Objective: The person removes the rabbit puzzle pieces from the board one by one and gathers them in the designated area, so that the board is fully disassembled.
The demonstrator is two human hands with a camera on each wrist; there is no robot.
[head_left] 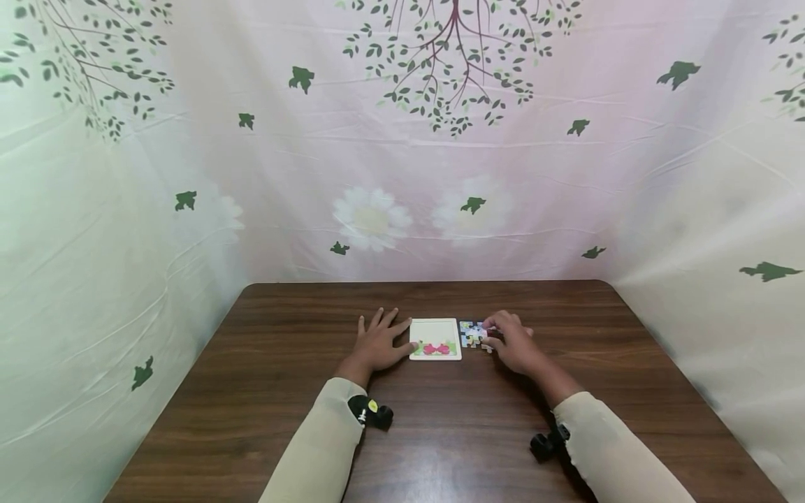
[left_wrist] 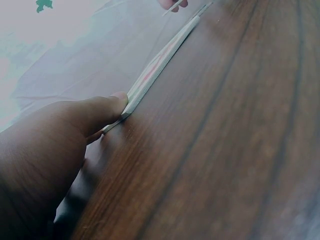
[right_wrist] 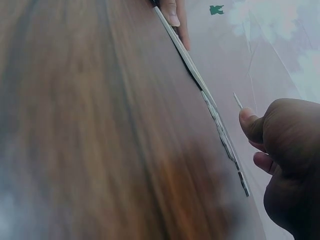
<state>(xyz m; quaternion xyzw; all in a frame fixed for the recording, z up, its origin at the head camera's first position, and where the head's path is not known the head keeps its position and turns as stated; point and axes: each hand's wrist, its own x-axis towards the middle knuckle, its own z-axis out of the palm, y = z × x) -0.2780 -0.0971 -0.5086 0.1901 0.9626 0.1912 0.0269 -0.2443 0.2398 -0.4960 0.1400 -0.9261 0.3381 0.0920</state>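
A white-rimmed puzzle tray (head_left: 435,358) lies flat on the table, with pink and green printed picture along its lower part and a bare pale area above. My left hand (head_left: 377,346) is spread at its left side; the thumb (left_wrist: 107,110) rests on the near left corner. Right of the tray lies a cluster of colourful jigsaw pieces (head_left: 469,335), seen edge-on in the right wrist view. Above them my right hand (head_left: 517,346) pinches one thin jigsaw piece (right_wrist: 237,101) between thumb and fingers, raised off the table. Its picture is too small to make out.
The brown wooden table (head_left: 251,419) has rounded far corners. Behind it and at both sides hangs a pale cloth (head_left: 402,175) printed with leaves, branches and flowers. A small black camera sits on each wrist, the left one (head_left: 380,417) beside a light sleeve.
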